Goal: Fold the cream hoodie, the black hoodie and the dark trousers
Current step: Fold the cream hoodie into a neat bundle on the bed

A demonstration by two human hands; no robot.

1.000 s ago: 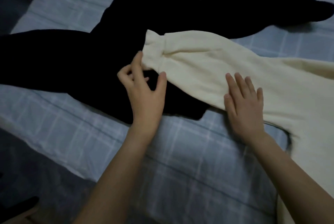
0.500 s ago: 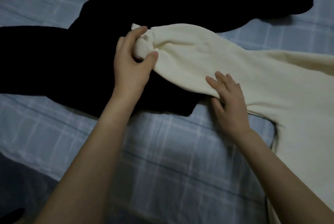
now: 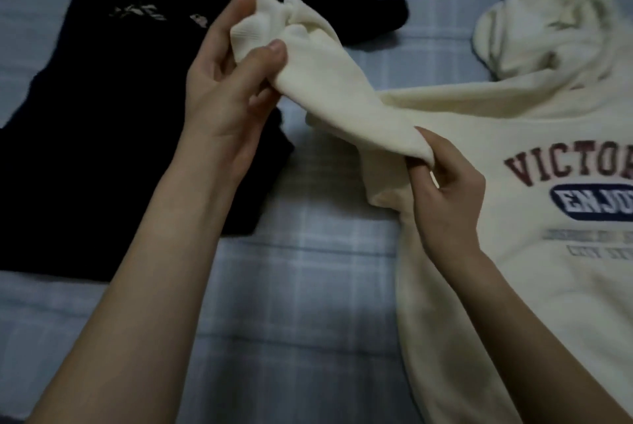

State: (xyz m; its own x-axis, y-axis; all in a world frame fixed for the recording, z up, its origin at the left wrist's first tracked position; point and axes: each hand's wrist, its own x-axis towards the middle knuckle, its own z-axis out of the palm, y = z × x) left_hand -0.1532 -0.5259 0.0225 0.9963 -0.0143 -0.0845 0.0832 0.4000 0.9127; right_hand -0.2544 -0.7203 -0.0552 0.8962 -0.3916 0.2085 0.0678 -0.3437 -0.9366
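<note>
We're on cream hoodie (image 3: pixel 513 303), sleeve (image 3: pixel 342 95) fold, we judge. Left hand (image 3: pixel 222 88) pinches cuff (image 3: pixel 250 33), right hand (image 3: pixel 445 197) pinches sleeve near shoulder. Next: lay sleeve flat across lettering (image 3: pixel 561 170).

Single head-worn wide-angle view, looking forward and steeply down onto the pale blue checked bed sheet (image 3: pixel 308 269). Close range, at arm's reach: bare forearms entering from the lower edge, left hand (image 3: pixel 226 91) and right hand (image 3: pixel 445 197) near frame centre. Black fabric hoodie (image 3: pixel 102 115) filling the upper left; cream fleece printed hoodie (image 3: pixel 565 122) cropped by the right edge.
</note>
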